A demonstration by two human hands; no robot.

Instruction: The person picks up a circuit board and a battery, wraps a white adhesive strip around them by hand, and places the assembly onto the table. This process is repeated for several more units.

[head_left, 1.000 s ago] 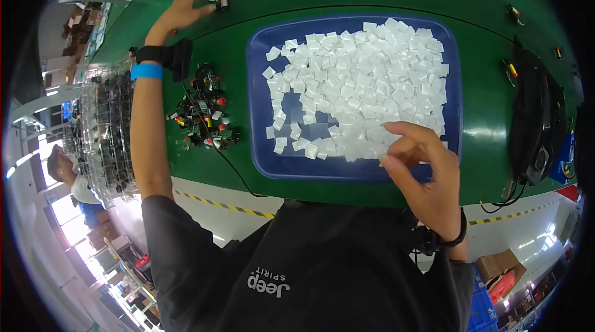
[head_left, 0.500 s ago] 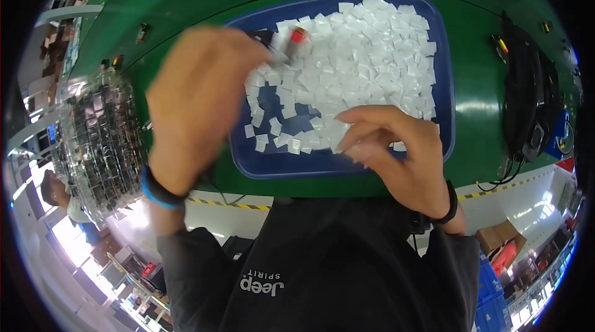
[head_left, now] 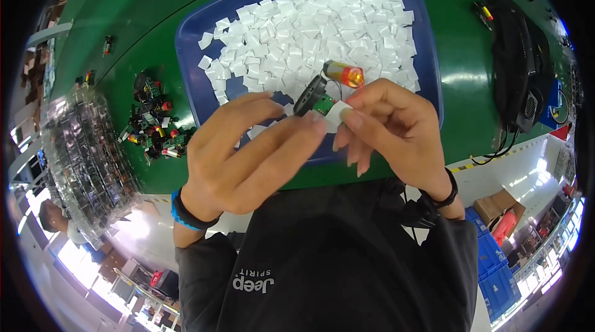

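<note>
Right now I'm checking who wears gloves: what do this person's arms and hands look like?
The left hand and right hand are gloveless. A blue band circles the left wrist, with something dark beside it; a black band circles the right. The dark grey sleeves are short.

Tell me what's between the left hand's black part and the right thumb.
In the head view, a green circuit board and a white square lie between them.
</note>
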